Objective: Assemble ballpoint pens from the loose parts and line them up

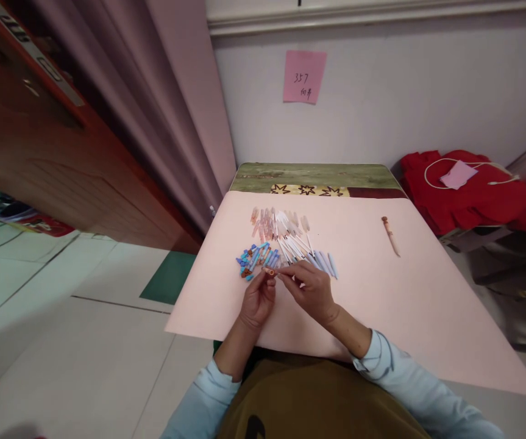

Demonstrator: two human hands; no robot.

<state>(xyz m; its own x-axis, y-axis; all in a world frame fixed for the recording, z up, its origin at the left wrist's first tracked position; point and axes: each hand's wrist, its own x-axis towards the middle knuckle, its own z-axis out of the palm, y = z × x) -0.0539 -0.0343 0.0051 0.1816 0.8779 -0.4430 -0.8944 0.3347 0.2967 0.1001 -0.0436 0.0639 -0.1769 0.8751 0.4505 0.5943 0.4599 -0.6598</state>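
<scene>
My left hand (pixel 258 299) is closed in a pinch on a small orange-tipped pen part (pixel 269 271) at its fingertips. My right hand (pixel 311 286) is closed too, its fingers meeting the same small piece from the right. Both hands rest on the pink table sheet (pixel 381 299). Just beyond them lie a heap of blue pen caps (pixel 253 259), a fan of white and pale blue pen barrels (pixel 303 250), and a cluster of pinkish clear pen parts (pixel 267 222).
A lone tan pen-like stick (pixel 390 236) lies at the right of the sheet. Red cloth (pixel 468 189) with a white cable sits on a seat to the right. A pink note (pixel 304 76) hangs on the wall; curtain and wooden door stand left.
</scene>
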